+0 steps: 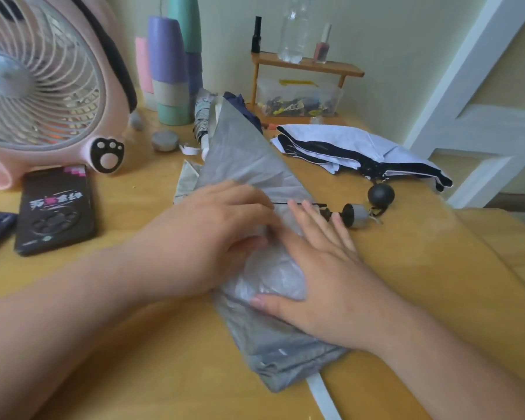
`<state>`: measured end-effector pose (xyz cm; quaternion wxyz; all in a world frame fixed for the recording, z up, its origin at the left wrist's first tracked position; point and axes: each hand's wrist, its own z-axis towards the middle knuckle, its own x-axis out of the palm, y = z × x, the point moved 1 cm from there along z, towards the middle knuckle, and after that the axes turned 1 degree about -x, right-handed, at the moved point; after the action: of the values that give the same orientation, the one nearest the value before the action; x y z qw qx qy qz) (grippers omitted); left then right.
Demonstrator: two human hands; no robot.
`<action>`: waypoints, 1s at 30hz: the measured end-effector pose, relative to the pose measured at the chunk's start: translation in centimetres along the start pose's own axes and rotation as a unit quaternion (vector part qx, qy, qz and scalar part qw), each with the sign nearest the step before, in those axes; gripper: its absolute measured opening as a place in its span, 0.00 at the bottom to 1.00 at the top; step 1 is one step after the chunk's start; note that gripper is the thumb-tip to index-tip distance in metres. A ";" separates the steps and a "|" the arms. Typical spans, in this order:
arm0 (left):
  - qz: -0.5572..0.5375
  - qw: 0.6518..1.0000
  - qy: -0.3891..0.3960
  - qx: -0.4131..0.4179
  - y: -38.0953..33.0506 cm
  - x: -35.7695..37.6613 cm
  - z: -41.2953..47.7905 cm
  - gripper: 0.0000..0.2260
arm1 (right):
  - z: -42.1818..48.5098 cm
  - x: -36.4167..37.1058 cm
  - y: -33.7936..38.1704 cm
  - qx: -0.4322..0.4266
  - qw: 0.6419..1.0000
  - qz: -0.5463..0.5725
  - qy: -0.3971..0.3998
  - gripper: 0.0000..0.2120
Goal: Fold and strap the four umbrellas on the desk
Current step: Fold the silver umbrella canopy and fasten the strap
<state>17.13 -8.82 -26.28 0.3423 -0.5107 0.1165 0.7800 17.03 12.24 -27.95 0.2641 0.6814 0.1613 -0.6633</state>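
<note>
A grey umbrella lies lengthwise on the wooden desk, its canopy loose and crumpled. My left hand curves over its middle, fingers on the far side and thumb on the near side, gripping the fabric. My right hand lies flat on the canopy beside it, fingers straight and pressing. A white strap trails from the near end. A dark shaft leads right to a grey-capped handle and a black ball. A white, black-striped umbrella lies unfolded behind. A rolled patterned umbrella and a navy one sit further back.
A pink fan stands at the left, with a black box in front of it. Stacked pastel cups stand at the back. A small wooden shelf carries bottles above a clear plastic box. A white door frame rises on the right.
</note>
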 end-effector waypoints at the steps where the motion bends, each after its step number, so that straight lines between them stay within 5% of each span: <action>1: 0.019 0.999 0.036 -0.016 0.1 0.3 -0.1 0.19 | -0.3 -0.2 0.2 -0.008 1.000 -0.025 0.007 0.51; 6: 0.105 0.974 0.193 -0.056 -0.6 1.6 -0.7 0.33 | -1.5 -1.2 2.0 -0.020 0.992 -0.100 0.076 0.60; 16: 0.101 0.983 0.149 -0.022 -3.6 2.6 -0.4 0.25 | -3.7 -2.6 3.2 -0.064 0.977 -0.066 0.190 0.51; 20: 0.085 0.973 0.205 -0.067 -5.0 3.3 -0.6 0.34 | -5.3 -4.1 0.4 -0.030 0.966 0.253 0.027 0.22; 22: 0.111 0.957 0.254 -0.079 -5.3 3.2 -0.6 0.44 | -5.7 -3.7 -2.1 0.024 0.896 0.433 -0.092 0.14; 24: 0.126 0.951 0.273 -0.077 -5.5 3.2 -0.4 0.49 | -5.5 -3.3 -3.9 0.088 0.848 0.495 -0.170 0.08; 30: 0.132 0.965 0.223 -0.044 -5.7 3.3 -0.6 0.47 | -5.1 -2.8 -4.2 0.087 0.883 0.456 -0.071 0.08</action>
<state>20.52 -3.54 -28.55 0.1789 -0.6668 0.2216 0.6887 18.57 18.93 -25.89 0.4873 0.6510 -0.2447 -0.5280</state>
